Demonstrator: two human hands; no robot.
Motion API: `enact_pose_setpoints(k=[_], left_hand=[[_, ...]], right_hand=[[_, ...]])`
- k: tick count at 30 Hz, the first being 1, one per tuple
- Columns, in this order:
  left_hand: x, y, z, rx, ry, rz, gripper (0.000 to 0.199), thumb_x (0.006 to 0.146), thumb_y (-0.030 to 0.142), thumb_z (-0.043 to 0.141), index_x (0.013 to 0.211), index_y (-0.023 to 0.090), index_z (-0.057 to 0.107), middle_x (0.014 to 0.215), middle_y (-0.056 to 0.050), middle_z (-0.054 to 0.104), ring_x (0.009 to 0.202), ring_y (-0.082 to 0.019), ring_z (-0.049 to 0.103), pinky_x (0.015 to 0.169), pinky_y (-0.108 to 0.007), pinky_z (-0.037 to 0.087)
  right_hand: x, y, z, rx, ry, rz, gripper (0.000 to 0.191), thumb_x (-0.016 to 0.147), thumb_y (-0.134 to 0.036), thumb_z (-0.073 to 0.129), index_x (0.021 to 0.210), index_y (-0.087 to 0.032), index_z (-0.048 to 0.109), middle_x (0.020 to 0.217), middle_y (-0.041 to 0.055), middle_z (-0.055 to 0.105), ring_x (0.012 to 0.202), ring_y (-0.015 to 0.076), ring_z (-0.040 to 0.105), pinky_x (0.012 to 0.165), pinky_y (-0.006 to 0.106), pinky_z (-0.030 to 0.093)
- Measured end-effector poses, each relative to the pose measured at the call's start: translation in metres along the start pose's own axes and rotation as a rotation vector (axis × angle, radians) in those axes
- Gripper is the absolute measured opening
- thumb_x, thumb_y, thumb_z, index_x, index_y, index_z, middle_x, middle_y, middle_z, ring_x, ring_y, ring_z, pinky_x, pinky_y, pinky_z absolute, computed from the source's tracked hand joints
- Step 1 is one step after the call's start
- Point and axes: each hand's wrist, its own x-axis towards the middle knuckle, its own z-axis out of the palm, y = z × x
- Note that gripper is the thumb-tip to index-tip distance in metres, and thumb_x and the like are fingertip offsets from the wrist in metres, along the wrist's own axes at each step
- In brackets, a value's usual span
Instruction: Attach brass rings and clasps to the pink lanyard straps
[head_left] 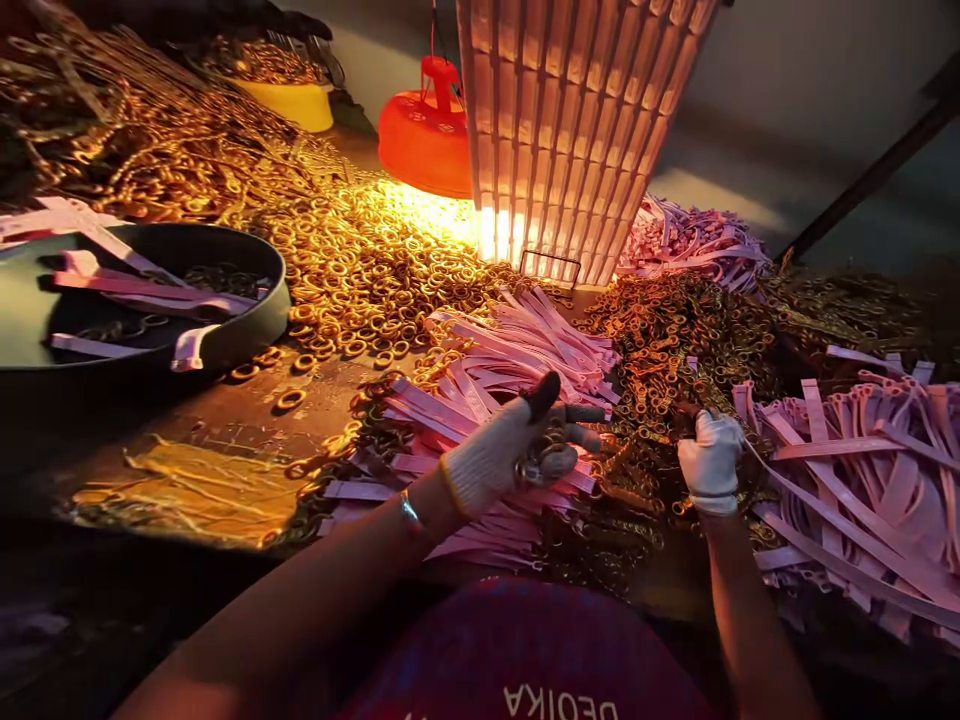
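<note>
Two gloved hands show in the head view, low and centre in the frame. My left hand (pixel 517 440), in a white knit glove with a dark thumb tip, is curled in a narrow grip around a small cluster of dull metal rings (pixel 546 458), held just above the pile of flat pink plastic strips (pixel 487 400) at the middle of the frame. My right hand (pixel 711 455), also in a white glove, is right of centre with its fingers pinched together at the edge of the heap of gold-coloured metal ring chains (pixel 675 340); I cannot tell what it holds.

Further right lies a looser spread of longer pink strips (pixel 862 470), some looped over each other. Upper left of the frame, a broad mass of shiny golden rings (pixel 337 270) spills across the dark brown surface (pixel 225 420). At the left edge sits a round dark green shallow tray (pixel 247 320) with a few pink strips and dark rings in it. Upper centre, an orange plastic lamp shade (pixel 424 140) glows over the rings, beside a tall ribbed pale basket (pixel 577 130). A yellow tub (pixel 296 105) stands in the far upper left.
</note>
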Motion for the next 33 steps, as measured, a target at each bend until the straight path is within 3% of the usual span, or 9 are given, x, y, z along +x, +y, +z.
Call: enact_pose_setpoints(k=[3, 6, 12, 15, 17, 20, 23, 28, 33], left_hand=[[0.0, -0.007, 0.004, 0.079, 0.026, 0.047, 0.055, 0.094, 0.059, 0.058, 0.112, 0.007, 0.068, 0.087, -0.014, 0.076, 0.037, -0.005, 0.04, 0.03, -0.019, 0.021], [0.0, -0.011, 0.008, 0.196, 0.041, 0.116, 0.054, 0.09, 0.061, 0.064, 0.109, 0.01, 0.067, 0.084, -0.011, 0.076, 0.035, -0.004, 0.037, 0.029, -0.018, 0.018], [0.004, -0.024, -0.004, 0.432, 0.102, 0.088, 0.056, 0.083, 0.069, 0.065, 0.071, 0.014, 0.064, 0.049, -0.002, 0.058, 0.034, -0.005, 0.036, 0.033, -0.019, 0.018], [0.004, -0.027, -0.009, 0.456, 0.12, 0.081, 0.061, 0.08, 0.073, 0.063, 0.062, 0.015, 0.059, 0.044, 0.0, 0.051, 0.034, -0.005, 0.032, 0.034, -0.02, 0.016], [0.001, -0.026, -0.008, 0.419, 0.088, 0.139, 0.058, 0.081, 0.072, 0.063, 0.071, 0.015, 0.063, 0.05, 0.001, 0.054, 0.035, -0.004, 0.03, 0.033, -0.019, 0.016], [-0.005, -0.025, -0.004, 0.403, 0.074, 0.27, 0.041, 0.082, 0.055, 0.071, 0.089, 0.015, 0.066, 0.06, 0.002, 0.058, 0.037, -0.003, 0.031, 0.033, -0.018, 0.018], [-0.008, -0.031, 0.0, 0.471, 0.171, 0.32, 0.025, 0.08, 0.036, 0.076, 0.085, 0.016, 0.063, 0.052, 0.006, 0.05, 0.037, -0.005, 0.034, 0.034, -0.017, 0.021], [-0.015, -0.037, 0.007, 0.568, 0.325, 0.396, 0.025, 0.084, 0.038, 0.072, 0.079, 0.015, 0.062, 0.059, 0.003, 0.058, 0.04, -0.004, 0.035, 0.036, -0.018, 0.024], [-0.026, -0.024, 0.013, 0.605, 0.227, 0.235, 0.028, 0.087, 0.036, 0.068, 0.073, 0.016, 0.056, 0.056, 0.004, 0.052, 0.039, -0.003, 0.03, 0.035, -0.017, 0.019]], right_hand=[[-0.003, -0.027, -0.03, 0.538, 0.034, -0.066, 0.029, 0.082, -0.014, 0.05, 0.106, -0.017, 0.067, 0.091, 0.0098, 0.07, 0.09, 0.0251, 0.063, 0.088, 0.04, 0.05], [-0.003, -0.073, -0.056, 0.99, -0.133, -0.174, 0.034, 0.089, -0.017, 0.054, 0.121, -0.021, 0.065, 0.101, 0.0056, 0.073, 0.087, 0.0188, 0.068, 0.083, 0.033, 0.055], [0.0, -0.133, -0.068, 1.27, -0.431, -0.267, 0.036, 0.086, -0.019, 0.066, 0.122, -0.02, 0.067, 0.103, 0.0028, 0.074, 0.086, 0.0162, 0.067, 0.083, 0.029, 0.056], [0.0, -0.141, -0.067, 1.441, -0.542, -0.187, 0.032, 0.084, -0.026, 0.072, 0.115, -0.019, 0.069, 0.102, 0.0022, 0.074, 0.088, 0.0172, 0.068, 0.083, 0.03, 0.057], [-0.002, -0.143, -0.067, 1.509, -0.498, -0.056, 0.029, 0.084, -0.031, 0.074, 0.11, -0.02, 0.069, 0.099, 0.0025, 0.073, 0.088, 0.017, 0.067, 0.081, 0.03, 0.057], [-0.006, -0.141, -0.064, 1.521, -0.338, 0.145, 0.031, 0.082, -0.035, 0.077, 0.108, -0.021, 0.069, 0.093, 0.0019, 0.071, 0.083, 0.0149, 0.064, 0.077, 0.027, 0.057], [-0.011, -0.137, -0.058, 1.521, -0.261, 0.202, 0.033, 0.082, -0.034, 0.076, 0.111, -0.021, 0.067, 0.093, 0.0011, 0.069, 0.083, 0.0141, 0.063, 0.079, 0.027, 0.056], [-0.021, -0.126, -0.055, 1.24, -0.242, 0.075, 0.036, 0.094, -0.035, 0.063, 0.127, -0.022, 0.059, 0.104, 0.0058, 0.071, 0.091, 0.0187, 0.066, 0.088, 0.034, 0.056], [-0.017, -0.109, -0.062, 0.849, -0.183, -0.136, 0.036, 0.097, -0.028, 0.052, 0.131, -0.018, 0.055, 0.125, 0.0153, 0.068, 0.114, 0.028, 0.065, 0.101, 0.043, 0.05]])
